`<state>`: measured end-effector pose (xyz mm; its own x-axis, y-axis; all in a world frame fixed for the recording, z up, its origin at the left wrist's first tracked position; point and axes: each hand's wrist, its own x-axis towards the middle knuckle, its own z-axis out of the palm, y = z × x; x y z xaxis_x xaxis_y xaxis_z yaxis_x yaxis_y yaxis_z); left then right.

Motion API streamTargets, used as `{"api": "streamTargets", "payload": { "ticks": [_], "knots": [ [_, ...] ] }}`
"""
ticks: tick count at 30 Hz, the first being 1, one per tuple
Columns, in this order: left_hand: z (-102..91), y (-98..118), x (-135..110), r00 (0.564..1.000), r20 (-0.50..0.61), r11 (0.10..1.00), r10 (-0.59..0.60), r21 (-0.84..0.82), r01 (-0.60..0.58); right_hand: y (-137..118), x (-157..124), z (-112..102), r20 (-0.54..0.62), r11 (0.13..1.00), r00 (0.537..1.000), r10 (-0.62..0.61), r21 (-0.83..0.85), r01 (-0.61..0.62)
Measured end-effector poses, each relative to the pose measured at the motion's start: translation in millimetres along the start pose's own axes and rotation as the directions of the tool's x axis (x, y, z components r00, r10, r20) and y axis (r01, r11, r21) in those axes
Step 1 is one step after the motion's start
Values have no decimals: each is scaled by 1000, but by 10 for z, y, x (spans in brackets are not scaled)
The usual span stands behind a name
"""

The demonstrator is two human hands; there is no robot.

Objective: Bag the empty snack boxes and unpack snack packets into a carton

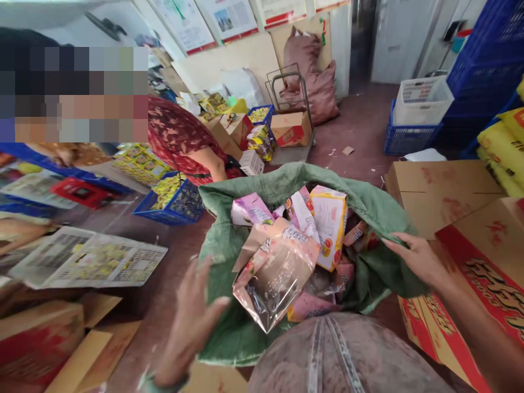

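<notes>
Centre of frame: green sack [245,333] heaped with snack packets [278,262], mouth kept spread by right hand [413,256] pinching its right rim, left hand [192,322] open, fingers splayed, blurred beside the left rim, gripping nothing.

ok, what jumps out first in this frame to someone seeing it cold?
A green woven sack gapes open at centre, stuffed with pink and yellow snack packets. The right hand grips its rim on the right, while the left hand is spread open by its left side. Red-printed cardboard boxes crowd the right, and another person in a red patterned top works behind.
</notes>
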<state>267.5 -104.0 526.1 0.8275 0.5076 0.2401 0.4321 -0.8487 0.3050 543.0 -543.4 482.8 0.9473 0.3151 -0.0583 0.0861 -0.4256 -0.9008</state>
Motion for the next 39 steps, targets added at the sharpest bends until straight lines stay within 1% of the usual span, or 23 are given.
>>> {"api": "streamTargets", "payload": {
  "ticks": [1, 2, 3, 5, 7, 8, 9, 10, 12, 14, 15, 17, 21, 23, 25, 28, 30, 31, 32, 34, 35, 37, 39],
  "knots": [
    [138, 194, -62, 994, 43, 995, 96, 6, -97, -109, 101, 83, 15, 993, 993, -114, -22, 114],
    [287, 394, -40, 987, 54, 988, 152, 30, -153, -244, 242, 163, 19, 970, 970, -242, -22, 242],
    [438, 587, 56, 985, 72, 983, 160, 81, -165, -392, 408, 247, 10, 929, 929, -369, -13, 369],
    [721, 918, 394, 987, 111, 971, 119, 193, -138, -676, 751, 451, -29, 812, 811, -584, 5, 584],
    [960, 1145, 780, 984, 169, 961, 61, 256, -103, -866, 1023, 737, -12, 692, 692, -722, -9, 722],
    [1067, 1215, 944, 982, 189, 958, 28, 274, -80, -907, 1114, 910, 42, 653, 654, -755, -30, 756],
    [1169, 1259, 1073, 979, 206, 957, 0, 284, -60, -911, 1172, 1092, 124, 638, 641, -758, -66, 767],
    [1270, 1280, 1166, 975, 220, 955, -24, 295, -43, -879, 1203, 1272, 217, 642, 652, -727, -122, 757],
    [1481, 1272, 1255, 961, 269, 946, -67, 322, -24, -738, 1207, 1581, 373, 667, 722, -582, -288, 687],
    [1701, 1226, 1262, 931, 344, 934, -122, 357, -10, -552, 1192, 1773, 450, 648, 778, -440, -441, 621],
    [1808, 1197, 1255, 914, 376, 927, -153, 374, 1, -462, 1194, 1828, 473, 630, 785, -401, -480, 611],
    [2002, 1136, 1253, 889, 412, 917, -198, 399, 20, -311, 1234, 1891, 516, 611, 775, -365, -496, 618],
    [2234, 1016, 1374, 882, 420, 905, -214, 425, 17, -150, 1443, 2026, 569, 601, 755, -327, -491, 630],
    [2250, 975, 1483, 873, 431, 902, -229, 430, 24, -117, 1571, 2111, 587, 603, 752, -301, -493, 627],
    [2200, 967, 1579, 861, 446, 905, -244, 423, 37, -105, 1667, 2155, 569, 626, 770, -289, -496, 602],
    [2054, 1018, 1631, 846, 479, 926, -235, 376, 44, -140, 1682, 2102, 490, 682, 815, -308, -483, 548],
    [1959, 1062, 1616, 838, 495, 939, -231, 339, 58, -199, 1593, 2020, 454, 709, 825, -337, -453, 540],
    [1919, 1074, 1610, 834, 500, 944, -235, 323, 72, -232, 1527, 1981, 464, 701, 808, -364, -435, 566],
    [1879, 1076, 1612, 826, 508, 947, -242, 310, 87, -262, 1451, 1950, 492, 672, 775, -397, -420, 610],
    [1777, 1051, 1636, 816, 524, 954, -242, 280, 103, -303, 1297, 1922, 572, 575, 695, -435, -418, 703],
    [1699, 1034, 1648, 825, 523, 965, -213, 244, 94, -311, 1230, 1926, 606, 527, 672, -427, -437, 729],
    [1470, 1028, 1612, 889, 454, 996, -60, 91, 20, -299, 1136, 1963, 629, 470, 678, -381, -500, 727],
    [1161, 1088, 1410, 957, 249, 985, 147, -121, -120, -262, 1110, 2012, 625, 450, 705, -336, -551, 703]
  ]
}}
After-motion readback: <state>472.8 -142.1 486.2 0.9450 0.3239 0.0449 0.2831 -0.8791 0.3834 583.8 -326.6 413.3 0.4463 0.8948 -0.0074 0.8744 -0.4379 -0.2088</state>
